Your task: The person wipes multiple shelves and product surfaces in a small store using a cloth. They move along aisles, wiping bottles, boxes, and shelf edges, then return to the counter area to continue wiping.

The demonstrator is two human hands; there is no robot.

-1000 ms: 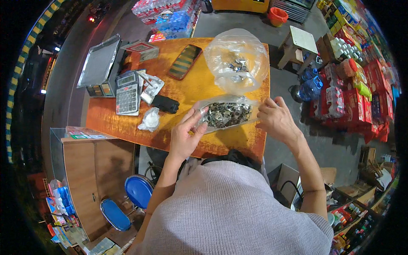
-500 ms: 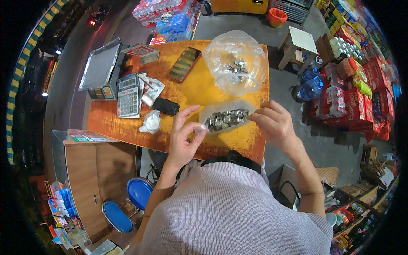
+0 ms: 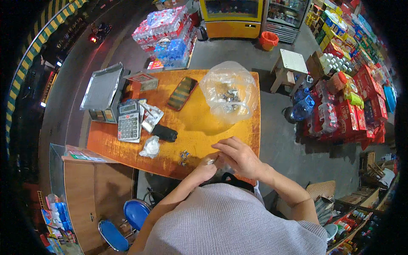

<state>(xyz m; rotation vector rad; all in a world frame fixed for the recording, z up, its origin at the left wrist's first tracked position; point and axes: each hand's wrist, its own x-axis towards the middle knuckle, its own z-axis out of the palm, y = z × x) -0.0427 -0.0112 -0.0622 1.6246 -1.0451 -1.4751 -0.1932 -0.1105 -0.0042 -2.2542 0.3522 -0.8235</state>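
At the table's near edge, my left hand (image 3: 206, 168) is closed, with a bit of small clear plastic bag (image 3: 222, 172) showing just under it. My right hand (image 3: 243, 159) bends over the left one, fingers curled down and thumb hidden. Whatever its fingertips pinch is out of sight, and the bag's contents are covered by my hands. Left of them on the tabletop lies a little heap of small shiny metal pieces (image 3: 183, 157). Farther off sits a large clear plastic bag (image 3: 227, 78), spread open, with more metal pieces (image 3: 231, 96) inside.
On the orange wooden table (image 3: 187, 140) are a phone (image 3: 182, 93), a calculator (image 3: 128, 126), a black pouch (image 3: 165, 132), a crumpled white wad (image 3: 150, 147) and a box with a silvery top (image 3: 102, 87). A white stool (image 3: 292, 61) stands beyond the right edge.
Both hands have come together and drawn toward my body. The small bag of metal pieces has left the tabletop between them. A little heap of pieces now shows on the table.
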